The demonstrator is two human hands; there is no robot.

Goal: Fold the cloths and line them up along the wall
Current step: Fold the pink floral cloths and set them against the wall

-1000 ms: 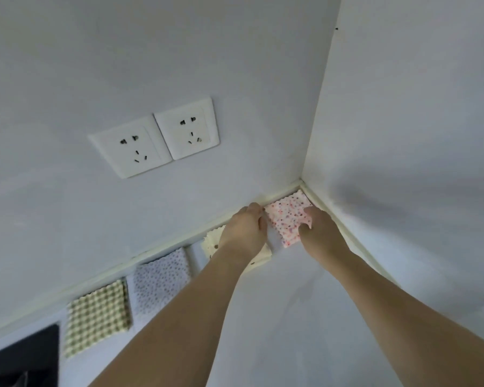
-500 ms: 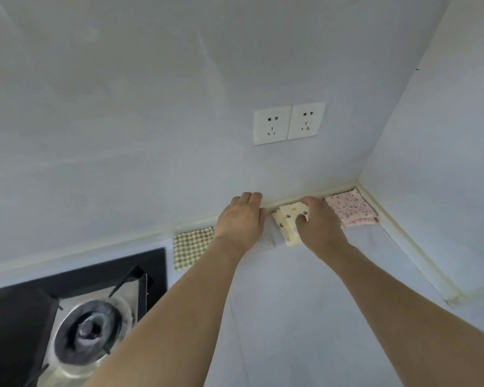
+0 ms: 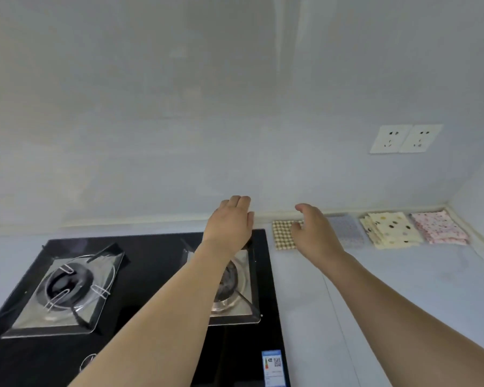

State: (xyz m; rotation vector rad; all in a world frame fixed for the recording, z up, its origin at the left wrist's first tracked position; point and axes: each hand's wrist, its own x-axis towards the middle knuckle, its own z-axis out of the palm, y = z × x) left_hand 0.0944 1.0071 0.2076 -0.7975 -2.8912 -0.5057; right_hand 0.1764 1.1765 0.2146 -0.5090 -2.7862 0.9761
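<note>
Under my right hand (image 3: 315, 234) the fingers (image 3: 302, 209) hang loose, apart, holding nothing, over the checked cloth (image 3: 282, 234) against the wall (image 3: 235, 121). Left hand (image 3: 231, 223) is flat, empty, over the hob (image 3: 140, 289). Rightward along the worktop (image 3: 403, 289): lilac cloth (image 3: 348, 231), spotted cloth (image 3: 390, 229), pink cloth (image 3: 437, 227).

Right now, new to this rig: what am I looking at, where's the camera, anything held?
There is no machine here. One wide-angle camera sits on a person's head and looks forward and down, so both bare forearms enter from the bottom. The left hand hangs above the black gas hob; the right hand is in front of the checked cloth. Both have relaxed fingers and hold nothing. Four folded cloths lie in a row along the wall: checked, a pale patterned cloth, a cream dotted cloth and a pink floral cloth in the corner. Two sockets are on the wall above.
</note>
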